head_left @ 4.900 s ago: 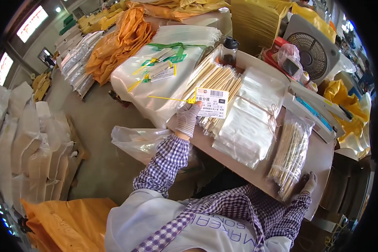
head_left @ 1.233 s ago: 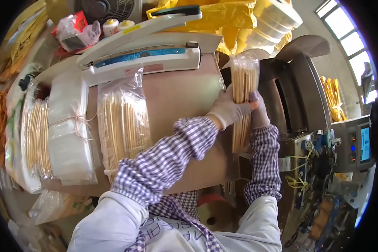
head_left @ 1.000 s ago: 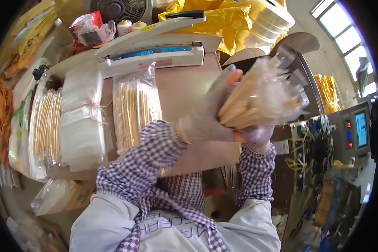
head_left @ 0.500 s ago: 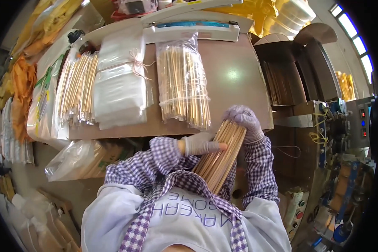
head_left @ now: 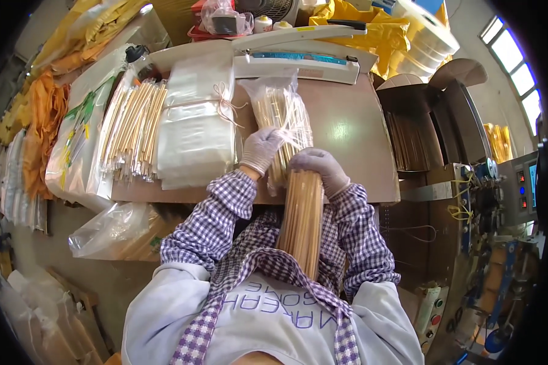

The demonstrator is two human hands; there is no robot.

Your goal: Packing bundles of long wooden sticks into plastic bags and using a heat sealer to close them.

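A loose bundle of thin wooden sticks (head_left: 302, 219) stands upright against my apron. My gloved right hand (head_left: 321, 170) is wrapped round its upper end. My gloved left hand (head_left: 263, 149) is closed at the left edge of a clear plastic bag of sticks (head_left: 278, 109), with its fingers on the film, which shows a whitish glare there. The bag lies on the brown table in front of me, and its lower right part is hidden behind my right hand.
Left of the bag lie a tied stack of clear bags (head_left: 195, 140) and more bagged sticks (head_left: 137, 128). Behind stands a white bag sealer (head_left: 298, 67). At right are a dark open box (head_left: 408, 134) and a machine (head_left: 520, 182). A bag of sticks (head_left: 119, 234) sits below the table edge.
My left hand has left the loose bundle and reached forward to the bag on the table. My right hand has shifted left, bringing the bundle more upright.
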